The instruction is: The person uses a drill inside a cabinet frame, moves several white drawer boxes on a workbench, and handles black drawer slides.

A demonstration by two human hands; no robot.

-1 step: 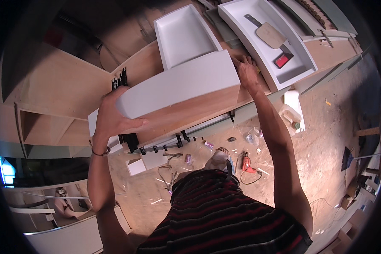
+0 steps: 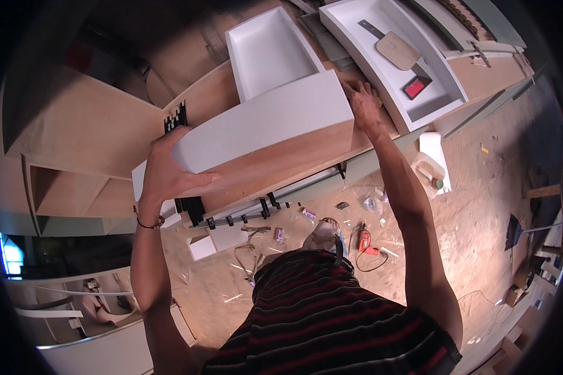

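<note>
A long drawer [image 2: 263,128], white on its upper face with a bare wood side toward me, lies across the wooden cabinet. My left hand [image 2: 170,169] is closed round its left end, thumb along the wood side and fingers over the far edge. At the opposite end my right hand [image 2: 366,106] presses against the drawer's corner with bent fingers; some fingertips are hidden. Behind the drawer sits a white open box [image 2: 272,53]. To the right of my right hand stands a white tray [image 2: 441,112] holding a flat-bladed scraper [image 2: 398,51] and a red-and-black block [image 2: 414,87].
Black drawer runners [image 2: 192,209] show at the cabinet's left part. On the floor lie a red power drill [image 2: 366,240] with a cord, a plastic jug [image 2: 428,169], white board pieces [image 2: 201,247] and small purple boxes [image 2: 279,235]. Open cabinet compartments [image 2: 62,190] are at the left.
</note>
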